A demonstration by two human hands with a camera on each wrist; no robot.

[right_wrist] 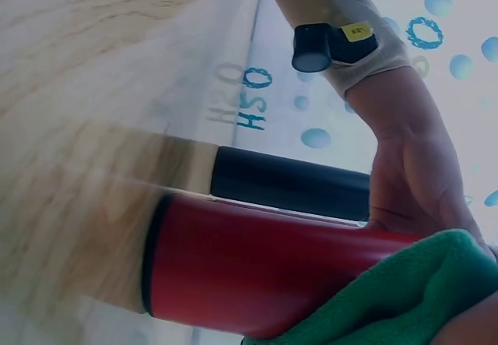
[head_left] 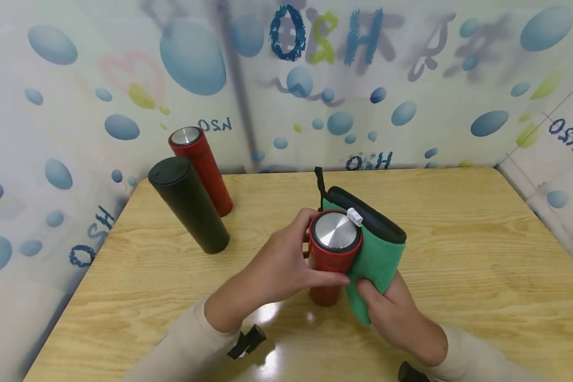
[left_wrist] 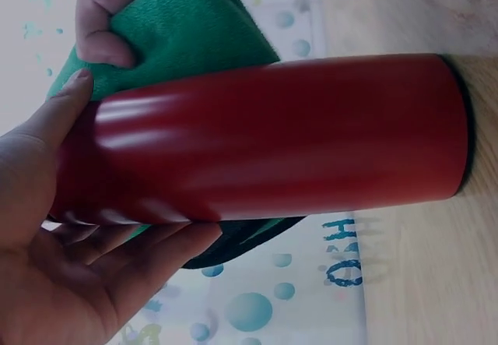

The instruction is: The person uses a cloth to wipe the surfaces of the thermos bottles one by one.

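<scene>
In the head view my left hand [head_left: 286,257] grips a red thermos bottle [head_left: 331,268] near its silver-topped lid, thumb on the near side. The bottle is upright; I cannot tell if its base touches the table. My right hand [head_left: 396,318] pinches a green cloth [head_left: 379,260] that has a thick black edge, a black loop and a small white tag. This cloth lies against the bottle's right side. The left wrist view shows the bottle's smooth red wall [left_wrist: 272,142] with the green cloth [left_wrist: 187,33] behind it. Some fingers of both hands are hidden.
To the left on the wooden table [head_left: 458,254] stand a black bottle [head_left: 191,207] and, behind it, another red bottle [head_left: 205,170] with a silver lid. A patterned wall covering [head_left: 277,116] borders the table's back and sides.
</scene>
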